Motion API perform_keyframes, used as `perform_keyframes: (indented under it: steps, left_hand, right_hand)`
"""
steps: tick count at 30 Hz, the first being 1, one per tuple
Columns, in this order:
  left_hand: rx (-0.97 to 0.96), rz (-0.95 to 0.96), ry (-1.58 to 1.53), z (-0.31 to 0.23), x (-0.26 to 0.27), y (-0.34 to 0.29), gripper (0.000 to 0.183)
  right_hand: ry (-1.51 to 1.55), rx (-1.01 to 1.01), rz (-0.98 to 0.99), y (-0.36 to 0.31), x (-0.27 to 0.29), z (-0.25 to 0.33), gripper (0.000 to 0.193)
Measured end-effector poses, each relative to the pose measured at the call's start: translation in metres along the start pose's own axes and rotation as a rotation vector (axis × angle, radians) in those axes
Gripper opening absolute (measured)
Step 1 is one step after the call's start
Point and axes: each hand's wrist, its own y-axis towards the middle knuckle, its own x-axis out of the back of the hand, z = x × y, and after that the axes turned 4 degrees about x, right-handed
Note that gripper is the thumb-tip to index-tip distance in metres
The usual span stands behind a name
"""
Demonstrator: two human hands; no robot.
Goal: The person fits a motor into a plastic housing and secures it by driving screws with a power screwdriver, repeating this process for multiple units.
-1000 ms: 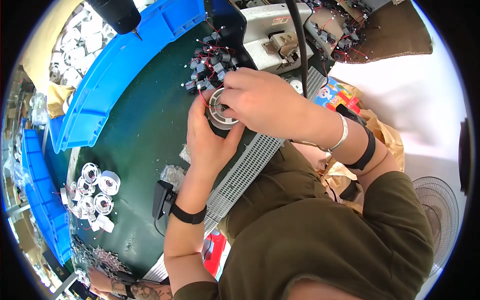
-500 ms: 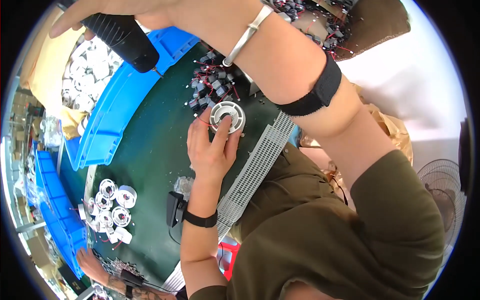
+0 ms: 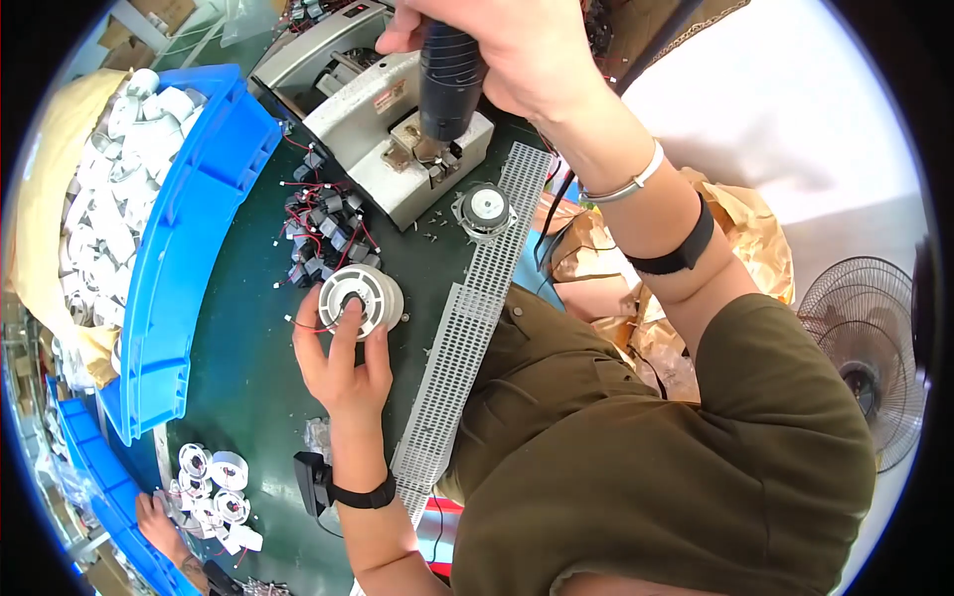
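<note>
My left hand grips a round white plastic housing resting on the green bench, fingers on its rim and one fingertip at its central hole. A thin red wire shows beside the fingers. In my right hand is a black electric screwdriver, pointing down. Its lower end is over the front of a silver metal screw feeder; the bit's contact there is hard to make out. A pile of small grey and black parts with red wires lies between the feeder and the housing.
Blue bins with white housings stand left. More white housings sit lower left, near a co-worker's hand. A perforated grey strip edges the bench; a round metal part and loose screws lie by the feeder. A fan stands right.
My right hand has carried the screwdriver from over the blue bin to the screw feeder, which has come into view. My left hand keeps hold of the housing. The whole view has shifted.
</note>
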Motion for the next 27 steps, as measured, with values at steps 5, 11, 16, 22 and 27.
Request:
perform_keyframes:
  steps: [5, 11, 16, 22, 27]
  left_hand:
    - [0.001, 0.021, -0.013, -0.001, 0.001, 0.001, 0.036]
    - [0.0, 0.017, -0.036, 0.0, 0.001, -0.001, 0.034]
    - [0.001, 0.012, -0.043, -0.003, 0.001, 0.001, 0.035]
    - [-0.024, -0.009, 0.008, -0.002, 0.003, 0.002, 0.037]
    - [-0.038, -0.022, 0.073, -0.008, 0.001, 0.008, 0.034]
  right_hand:
    - [-0.009, 0.011, 0.021, -0.003, 0.005, -0.008, 0.01]
    - [-0.034, 0.02, 0.024, -0.008, 0.006, -0.01, 0.011]
    - [-0.05, 0.031, -0.012, -0.012, 0.003, -0.006, 0.012]
    - [-0.101, -0.044, 0.033, -0.024, 0.002, 0.005, 0.014]
    - [0.242, -0.06, 0.073, -0.024, -0.008, 0.022, 0.015]
